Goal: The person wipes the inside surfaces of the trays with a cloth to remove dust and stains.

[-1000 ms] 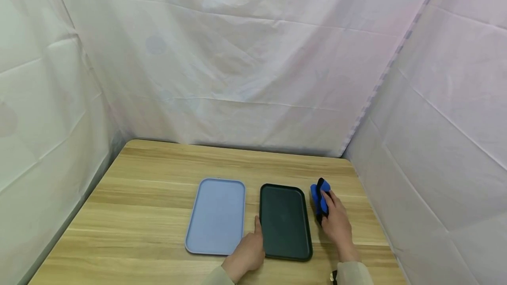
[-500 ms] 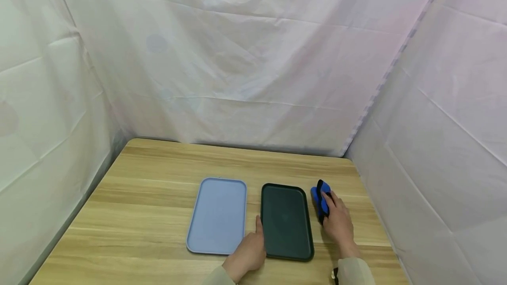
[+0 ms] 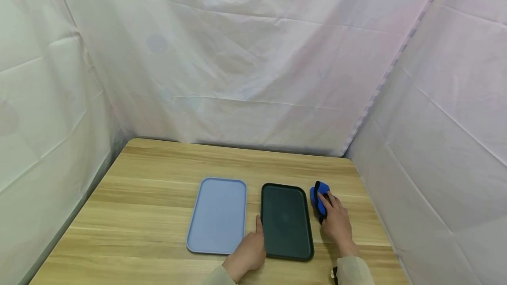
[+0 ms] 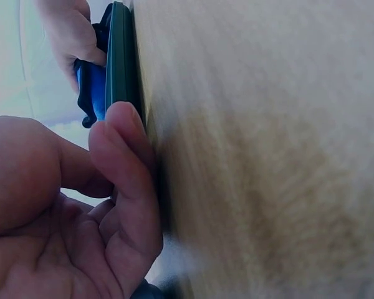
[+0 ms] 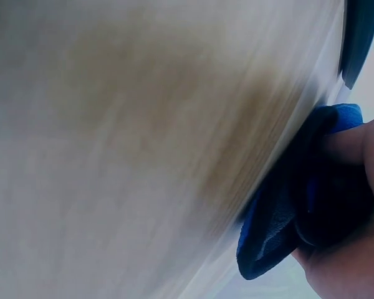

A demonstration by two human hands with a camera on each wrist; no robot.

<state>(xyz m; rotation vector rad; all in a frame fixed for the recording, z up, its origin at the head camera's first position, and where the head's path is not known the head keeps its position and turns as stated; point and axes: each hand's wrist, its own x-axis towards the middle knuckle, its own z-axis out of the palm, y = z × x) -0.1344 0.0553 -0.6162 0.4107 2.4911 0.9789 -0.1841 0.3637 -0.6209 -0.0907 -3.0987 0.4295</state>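
Note:
In the head view a dark green tray (image 3: 286, 223) lies flat on the table, with a light blue tray (image 3: 218, 217) to its left. My left hand (image 3: 249, 250) rests at the gap between them, its index finger straight along the dark green tray's left edge and the other fingers curled in. Right of that tray, my right hand (image 3: 338, 221) grips a bunched blue cloth (image 3: 318, 192) with black edging against the table. The right wrist view shows the cloth (image 5: 268, 230) folded under the fingers; part of it is hidden by the hand.
The wooden table (image 3: 146, 197) carries both trays, with bare wood to the left and behind. White sheeting (image 3: 245, 65) hangs at the back, and more closes off both sides. A small dark and pale item (image 3: 334, 275) shows beside the right cuff.
The right hand has shifted slightly, and its fingers are a little more spread over the cloth, which has changed shape. The left hand and both trays hold their places.

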